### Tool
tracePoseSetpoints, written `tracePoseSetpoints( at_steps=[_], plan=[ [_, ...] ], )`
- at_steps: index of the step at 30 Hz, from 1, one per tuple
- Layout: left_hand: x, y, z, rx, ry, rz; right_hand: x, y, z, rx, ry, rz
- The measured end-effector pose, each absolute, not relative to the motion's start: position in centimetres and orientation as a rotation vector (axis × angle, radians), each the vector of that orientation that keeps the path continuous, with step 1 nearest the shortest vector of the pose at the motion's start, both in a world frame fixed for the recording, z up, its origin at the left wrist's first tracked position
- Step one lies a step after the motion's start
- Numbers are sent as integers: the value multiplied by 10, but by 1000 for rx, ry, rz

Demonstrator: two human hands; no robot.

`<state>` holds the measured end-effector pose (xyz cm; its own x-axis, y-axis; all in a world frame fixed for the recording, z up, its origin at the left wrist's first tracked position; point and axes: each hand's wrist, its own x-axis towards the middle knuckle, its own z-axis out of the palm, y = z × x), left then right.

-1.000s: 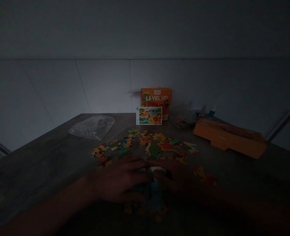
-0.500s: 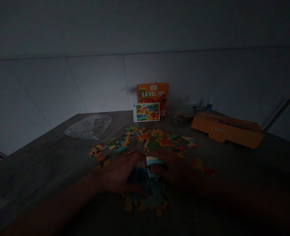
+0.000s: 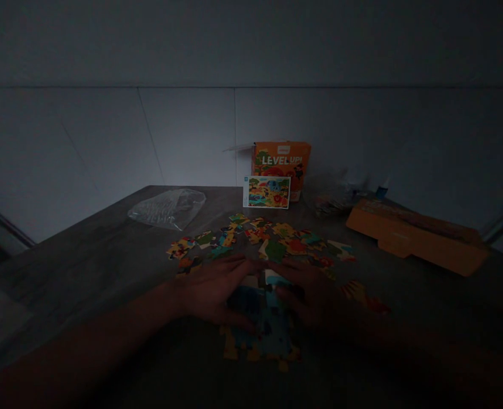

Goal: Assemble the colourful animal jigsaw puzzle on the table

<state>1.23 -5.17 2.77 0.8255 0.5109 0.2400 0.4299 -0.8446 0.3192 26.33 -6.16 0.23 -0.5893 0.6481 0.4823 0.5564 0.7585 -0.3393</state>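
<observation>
The scene is very dark. A partly joined block of jigsaw pieces [image 3: 262, 332], blue and yellow, lies on the grey table [image 3: 107, 267] in front of me. My left hand [image 3: 211, 289] lies flat on the block's upper left, fingers stretched toward the middle. My right hand [image 3: 315, 295] rests on its upper right, fingertips pressing a pale piece [image 3: 272, 278] at the block's top edge. The two hands nearly meet there. Loose colourful pieces [image 3: 272, 238] are spread just beyond the hands.
An orange puzzle box [image 3: 282, 165] stands at the wall with a picture card [image 3: 266, 192] leaning on it. A clear plastic bag [image 3: 168, 207] lies back left. An orange box lid [image 3: 417, 238] lies right, with small clutter [image 3: 332, 199] behind it.
Both hands have stayed on the joined block, fingers shifting slightly around the pale piece at its top. My head moved, sliding the whole scene a little in the view.
</observation>
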Motion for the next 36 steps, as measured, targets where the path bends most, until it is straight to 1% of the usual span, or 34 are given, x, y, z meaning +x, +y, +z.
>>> tracePoseSetpoints(
  at_steps=[4, 8, 10, 15, 22, 29, 36],
  plan=[
    [9, -50, 28, 2706, 743, 476, 265, -55, -2, -819, -2247, 338],
    [8, -49, 27, 2671, 728, 471, 264, -55, 0, -929, -2202, 523],
    [7, -49, 26, 2671, 733, 472, 263, -55, 1, -960, -2215, 561],
    [7, -48, 24, 2701, 717, 507, 263, -55, -1, -1021, -2206, 466],
    [8, -47, 25, 2689, 723, 499, 264, -53, -5, -917, -2293, 348],
    [8, -48, 24, 2702, 743, 443, 262, -56, 0, -822, -2371, 394],
    [9, -48, 28, 2743, 716, 421, 261, -60, 3, -840, -2358, 396]
  ],
)
